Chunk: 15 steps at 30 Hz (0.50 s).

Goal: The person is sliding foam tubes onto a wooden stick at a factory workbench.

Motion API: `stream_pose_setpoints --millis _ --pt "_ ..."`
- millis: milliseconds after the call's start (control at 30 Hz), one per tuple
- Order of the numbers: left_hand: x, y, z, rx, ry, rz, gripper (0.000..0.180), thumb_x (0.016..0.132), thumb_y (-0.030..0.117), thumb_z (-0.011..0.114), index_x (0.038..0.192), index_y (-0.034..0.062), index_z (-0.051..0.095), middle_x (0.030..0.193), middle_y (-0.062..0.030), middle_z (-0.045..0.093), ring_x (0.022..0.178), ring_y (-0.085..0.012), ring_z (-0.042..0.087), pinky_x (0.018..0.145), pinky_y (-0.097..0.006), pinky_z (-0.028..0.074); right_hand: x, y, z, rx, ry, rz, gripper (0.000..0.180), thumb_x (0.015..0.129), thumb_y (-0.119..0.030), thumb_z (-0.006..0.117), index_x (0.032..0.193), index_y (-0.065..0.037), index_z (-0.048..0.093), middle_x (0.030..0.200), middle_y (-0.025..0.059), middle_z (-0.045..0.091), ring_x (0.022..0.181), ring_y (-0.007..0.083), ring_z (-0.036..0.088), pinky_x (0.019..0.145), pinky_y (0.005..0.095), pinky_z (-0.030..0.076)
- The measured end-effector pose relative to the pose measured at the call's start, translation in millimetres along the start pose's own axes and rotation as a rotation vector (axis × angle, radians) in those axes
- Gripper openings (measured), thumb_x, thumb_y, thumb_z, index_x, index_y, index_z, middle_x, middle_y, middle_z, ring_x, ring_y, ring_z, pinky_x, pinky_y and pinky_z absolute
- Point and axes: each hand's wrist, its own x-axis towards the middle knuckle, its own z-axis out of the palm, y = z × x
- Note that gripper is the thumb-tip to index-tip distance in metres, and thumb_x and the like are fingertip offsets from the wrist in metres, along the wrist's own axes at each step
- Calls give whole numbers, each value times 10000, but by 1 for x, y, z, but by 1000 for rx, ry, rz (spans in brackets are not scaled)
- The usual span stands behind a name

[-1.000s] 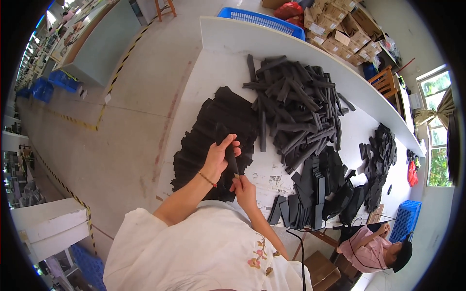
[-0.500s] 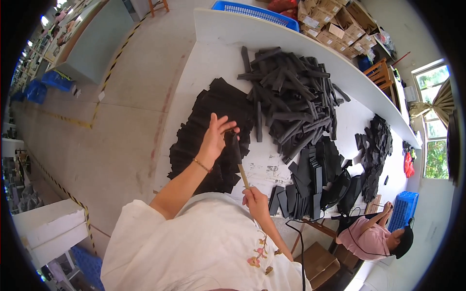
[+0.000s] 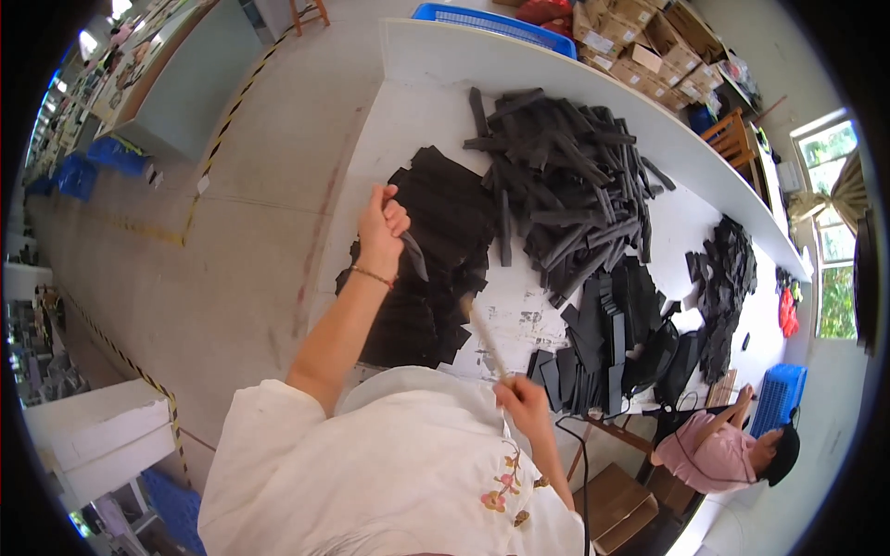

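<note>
White worktable (image 3: pixel 408 111) fills the middle of my head view, long and curved by the lens, with concrete floor (image 3: pixel 232 241) to its left. Nearest to me: my white embroidered top (image 3: pixel 389 473) and both forearms coming up from the lower edge. My right hand (image 3: pixel 524 408) sits close to my body at the table's near edge, fingers closed around the lower end of a thin pale stick (image 3: pixel 484 340), a brush or similar; I cannot tell which. The stick slants up and left over the bare tabletop. My left hand (image 3: pixel 380 227) is raised farther out, a thin bracelet at the wrist, fingers curled shut on 1 dark flat strip (image 3: pixel 413 255) that hangs down and right from the grip. It hovers above a flat layer of black sheets (image 3: pixel 445 232), not visibly touching them. Just right of my right hand stand stacked black rectangular pieces (image 3: pixel 593 352). Beyond, mid-table, lies a loose heap of black strips (image 3: pixel 565 195). Farther right, a smaller dark pile (image 3: pixel 728 278). At the far end: a blue crate (image 3: pixel 501 20) and cardboard boxes (image 3: pixel 640 37). Lower right, a person in a pink top (image 3: pixel 714 454) sits beside another blue crate (image 3: pixel 774 398).
</note>
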Motion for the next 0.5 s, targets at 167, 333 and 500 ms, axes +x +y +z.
stream_pose_setpoints --millis 167,333,500 --pt "-62 -93 10 -98 13 -591 276 920 334 590 809 85 553 517 68 342 405 -54 290 385 -210 236 97 -46 56 -79 365 -701 246 769 1 693 995 -35 603 846 112 567 699 237 551 620 305 458" --pt "3 -33 -60 -119 -88 -598 269 956 316 491 797 99 488 463 60 293 344 -62 245 338 -251 290 71 -71 61 150 -77 -664 58 826 -22 639 859 -10 592 772 115 564 725 262 573 653 327 456" --pt "-85 -34 71 396 -205 1 342 937 266 518 1138 -9 540 782 -78 570 718 -150 583 570 -231 483 51 -81 24 100 234 -555 111 874 -117 618 893 -8 610 793 121 599 728 253 599 659 329 466"
